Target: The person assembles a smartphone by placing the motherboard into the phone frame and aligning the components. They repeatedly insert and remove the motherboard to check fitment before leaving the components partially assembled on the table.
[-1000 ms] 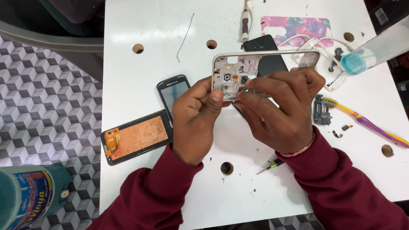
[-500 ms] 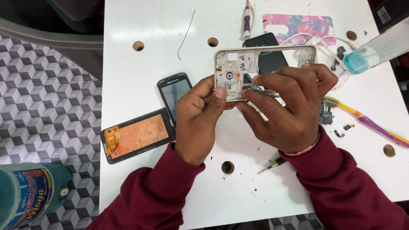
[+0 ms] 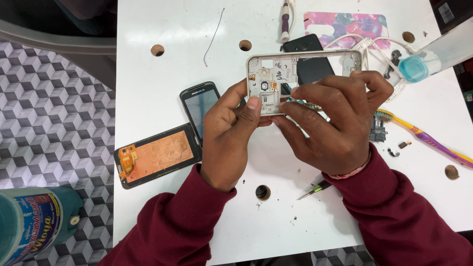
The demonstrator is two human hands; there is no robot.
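White table (image 3: 162,29) beneath: both hands (left (image 3: 229,133), right (image 3: 335,123)) grip clamped on phone frame (image 3: 276,81).

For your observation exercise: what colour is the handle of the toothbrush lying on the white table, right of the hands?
The toothbrush handle is yellow and purple, seen in the head view.

White surface (image 3: 162,29) with round brown holes; cream-white phone frame (image 3: 305,55); black phone (image 3: 199,106); black-edged screen panel (image 3: 155,156) with orange-copper back; purple-and-yellow toothbrush (image 3: 433,145); pink-and-blue floral mat (image 3: 345,24); clear bottle (image 3: 433,56) of pale blue liquid; maroon sleeves (image 3: 172,231); grey-and-white cube-patterned floor (image 3: 49,108); teal can (image 3: 34,224).
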